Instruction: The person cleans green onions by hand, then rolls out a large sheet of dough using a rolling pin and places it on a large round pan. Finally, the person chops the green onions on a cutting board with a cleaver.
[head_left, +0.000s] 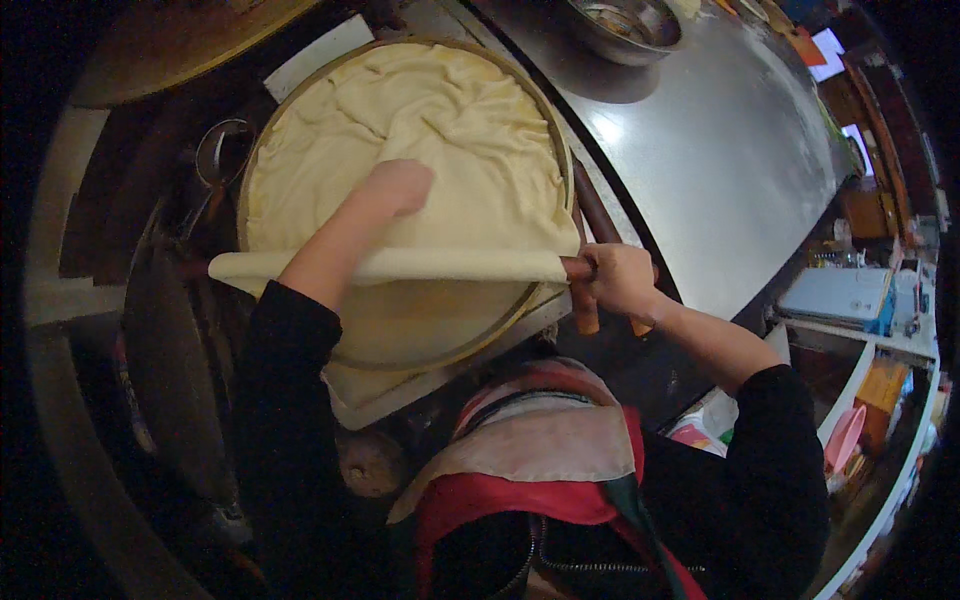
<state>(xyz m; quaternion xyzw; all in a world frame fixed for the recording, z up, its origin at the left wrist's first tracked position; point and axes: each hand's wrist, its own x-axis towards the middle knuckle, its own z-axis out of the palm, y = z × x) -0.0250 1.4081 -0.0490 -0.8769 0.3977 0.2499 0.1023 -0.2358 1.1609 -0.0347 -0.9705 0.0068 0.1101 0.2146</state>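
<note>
A large sheet of thin dough (480, 172) lies wrinkled over most of a round, rimmed pan (480, 352). Its near part is draped over a dark wooden rolling pin (576, 268) that crosses above the pan from left to right. My right hand (619, 277) is closed around the pin's right end. My left hand (401, 187) is over the middle of the sheet, fingers curled down at its surface; whether it pinches the dough cannot be told. Below the pin, the near part of the pan shows uncovered by the sheet.
A metal work surface (720, 150) at the right bears a steel bowl (630, 26) and traces of flour. More wooden rods (589, 300) lie beside the pan. A ladle (221, 154) is at the left, near a dark round lid or pan (176, 360). A white tray (360, 416) lies beneath the pan.
</note>
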